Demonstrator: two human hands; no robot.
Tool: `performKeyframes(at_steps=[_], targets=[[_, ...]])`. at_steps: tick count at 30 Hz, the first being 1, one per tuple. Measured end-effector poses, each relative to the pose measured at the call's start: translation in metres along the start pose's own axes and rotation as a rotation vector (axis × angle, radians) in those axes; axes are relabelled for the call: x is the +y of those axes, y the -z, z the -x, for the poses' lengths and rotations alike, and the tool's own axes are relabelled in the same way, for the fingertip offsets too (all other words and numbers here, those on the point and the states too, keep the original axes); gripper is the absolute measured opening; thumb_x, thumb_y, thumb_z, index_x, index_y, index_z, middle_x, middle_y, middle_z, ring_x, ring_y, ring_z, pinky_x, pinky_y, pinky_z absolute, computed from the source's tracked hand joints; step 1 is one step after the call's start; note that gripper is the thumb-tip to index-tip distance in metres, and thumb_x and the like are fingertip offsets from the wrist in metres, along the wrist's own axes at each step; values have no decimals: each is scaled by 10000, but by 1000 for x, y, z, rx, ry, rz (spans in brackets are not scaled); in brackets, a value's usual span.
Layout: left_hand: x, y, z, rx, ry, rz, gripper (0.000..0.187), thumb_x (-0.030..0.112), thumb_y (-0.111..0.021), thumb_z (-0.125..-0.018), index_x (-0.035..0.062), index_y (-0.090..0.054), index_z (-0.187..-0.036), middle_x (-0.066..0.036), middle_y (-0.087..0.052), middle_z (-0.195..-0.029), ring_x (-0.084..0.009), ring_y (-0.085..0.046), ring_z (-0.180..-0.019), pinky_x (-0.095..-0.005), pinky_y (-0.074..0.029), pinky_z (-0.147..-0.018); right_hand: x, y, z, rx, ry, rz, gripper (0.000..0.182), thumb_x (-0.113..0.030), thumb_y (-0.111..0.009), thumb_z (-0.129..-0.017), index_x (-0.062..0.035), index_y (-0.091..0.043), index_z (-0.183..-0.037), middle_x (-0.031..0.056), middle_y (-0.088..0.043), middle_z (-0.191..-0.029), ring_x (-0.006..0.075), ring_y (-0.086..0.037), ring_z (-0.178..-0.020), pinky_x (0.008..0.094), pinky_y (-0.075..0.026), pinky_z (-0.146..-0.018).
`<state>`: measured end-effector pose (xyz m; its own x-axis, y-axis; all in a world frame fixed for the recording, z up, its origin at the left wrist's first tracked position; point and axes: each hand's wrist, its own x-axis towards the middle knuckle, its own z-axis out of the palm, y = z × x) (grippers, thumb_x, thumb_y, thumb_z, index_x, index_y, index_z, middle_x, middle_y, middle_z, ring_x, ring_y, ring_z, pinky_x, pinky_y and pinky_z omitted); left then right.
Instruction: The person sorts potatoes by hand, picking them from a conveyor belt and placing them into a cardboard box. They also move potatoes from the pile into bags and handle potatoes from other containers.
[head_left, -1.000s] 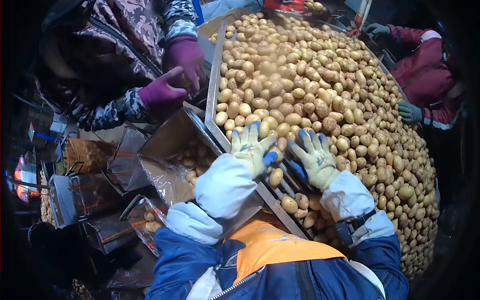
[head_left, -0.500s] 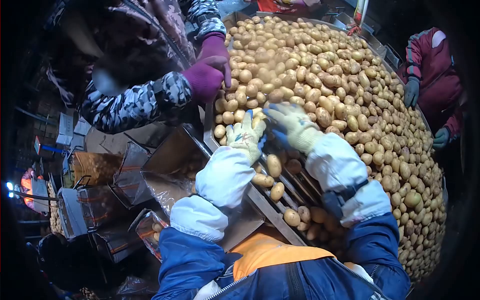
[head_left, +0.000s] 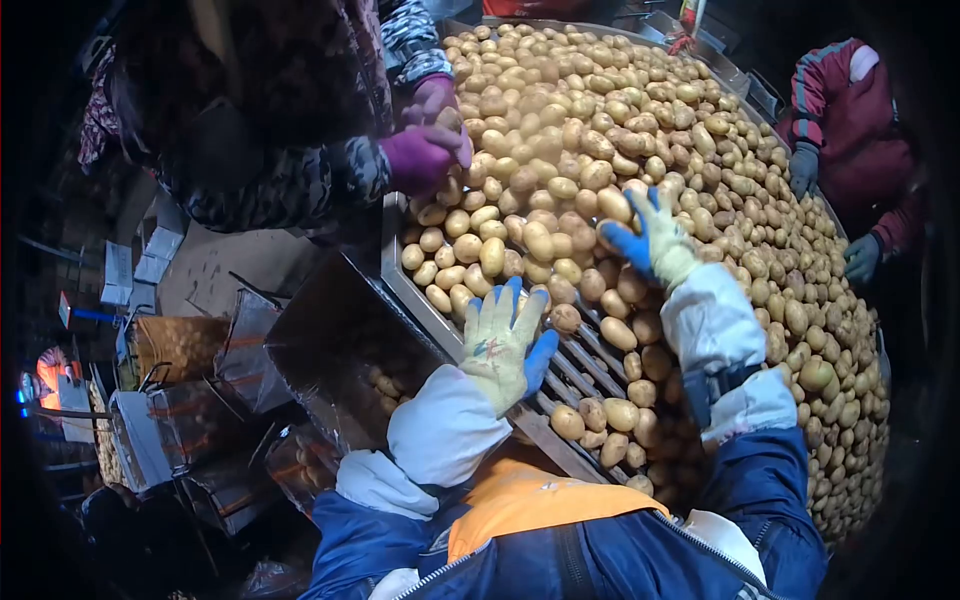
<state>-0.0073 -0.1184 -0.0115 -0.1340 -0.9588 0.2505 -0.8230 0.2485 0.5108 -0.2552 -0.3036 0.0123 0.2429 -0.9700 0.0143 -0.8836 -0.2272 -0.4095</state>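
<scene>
Reaches over potatoes [head_left: 621, 415] lying on the slats [head_left: 592, 372] and heaped beyond them, with the left hand [head_left: 500, 348] open, fingers spread, just left of the slats, and the right hand [head_left: 655, 240] open past the slats, thumb apart, beside a potato [head_left: 613, 207], contact hard to tell. Probably firm, light and apt to roll, perhaps easily bruised; best cupped gently round the middle.
</scene>
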Motion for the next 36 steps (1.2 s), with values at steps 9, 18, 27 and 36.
performKeyframes(at_steps=[9,18,27,36], targets=[[23,0,-1,-128,-190,-16,698,391,-795,-881,101,-581,-1478,-327,-462,-1548,-558,-469,-1349,-687,-362,-1106,-33,-11,133,-120,351,69,786,-448,-771,-899,-173,-493,-1582,357,-382,-1611,545,-416,-1464,668,-349,-1187],[-2,-20,30,-334,-281,-182,434,354,-640,-966,140,-723,-1335,-147,-585,-1540,-533,-408,-1482,-786,-225,-1174,-58,21,220,-314,372,64,652,-396,-751,-916,-120,-550,-1472,259,-540,-1421,488,-511,-1348,680,-366,-1107],[-25,18,4,-64,-168,5,253,183,-733,-933,73,-731,-1162,-191,-644,-1395,-473,-561,-1315,-564,-454,-1078,-66,39,137,-260,482,-272,297,-245,-698,-953,-46,-736,-1170,204,-750,-971,406,-726,-868,465,-593,-802],[32,1,11,201,-108,376,317,62,-767,-923,47,-718,-1236,-237,-727,-1243,-432,-717,-1100,-484,-578,-968,26,8,6,-301,53,466,244,-167,-547,-1016,-130,-734,-1169,167,-779,-1153,320,-752,-1095,450,-561,-952]])
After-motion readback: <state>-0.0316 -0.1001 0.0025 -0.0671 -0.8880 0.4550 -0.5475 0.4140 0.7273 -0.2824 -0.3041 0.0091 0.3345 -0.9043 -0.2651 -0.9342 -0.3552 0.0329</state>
